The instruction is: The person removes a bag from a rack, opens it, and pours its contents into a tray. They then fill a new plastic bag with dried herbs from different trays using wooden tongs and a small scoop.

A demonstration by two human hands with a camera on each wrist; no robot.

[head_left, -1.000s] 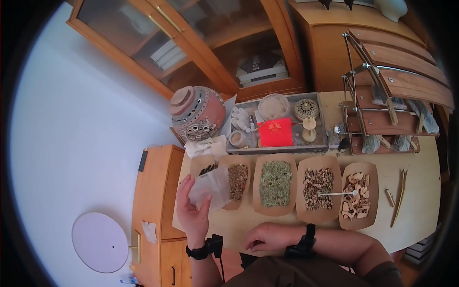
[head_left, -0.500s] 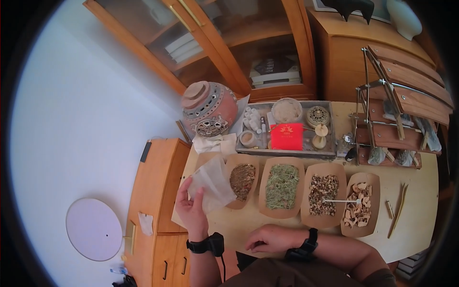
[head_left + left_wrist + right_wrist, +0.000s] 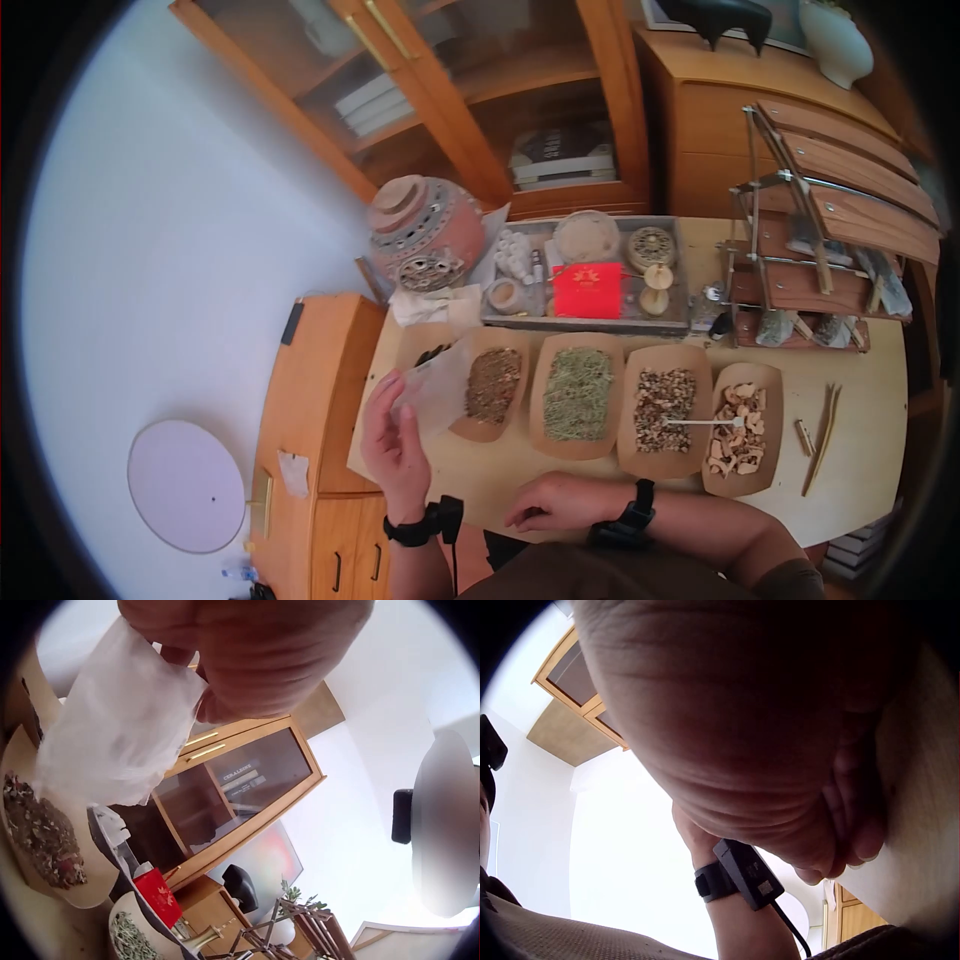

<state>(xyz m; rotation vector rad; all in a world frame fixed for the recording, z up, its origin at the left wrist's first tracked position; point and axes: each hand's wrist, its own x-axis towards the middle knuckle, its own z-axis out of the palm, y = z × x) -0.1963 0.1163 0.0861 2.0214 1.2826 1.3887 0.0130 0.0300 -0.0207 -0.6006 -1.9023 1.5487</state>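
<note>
My left hand (image 3: 397, 450) is raised over the table's left side and pinches a thin, whitish, see-through pouch (image 3: 442, 388) between thumb and fingers. In the left wrist view the pouch (image 3: 112, 720) hangs flat and looks unfilled. It partly covers a paper tray (image 3: 412, 345) with dark pieces and overlaps a tray of brown crumbled herbs (image 3: 493, 387). My right hand (image 3: 560, 503) rests at the table's front edge, fingers loosely curled and holding nothing. From the right wrist, the palm (image 3: 720, 735) shows close to the tabletop.
To the right stand trays of green cut herb (image 3: 577, 395), brown chopped pieces (image 3: 663, 400) and pale slices (image 3: 738, 430); a white spoon (image 3: 700, 422) bridges the last two. Behind are a grey tray (image 3: 640, 322) with a red packet (image 3: 587, 290), a clay jar (image 3: 430, 230) and a wooden rack (image 3: 800, 270).
The pouch swung rightward and showed flatter half a second ago; now it is turned back to the left in my left hand. The head view shifted slightly. My right hand stayed resting.
</note>
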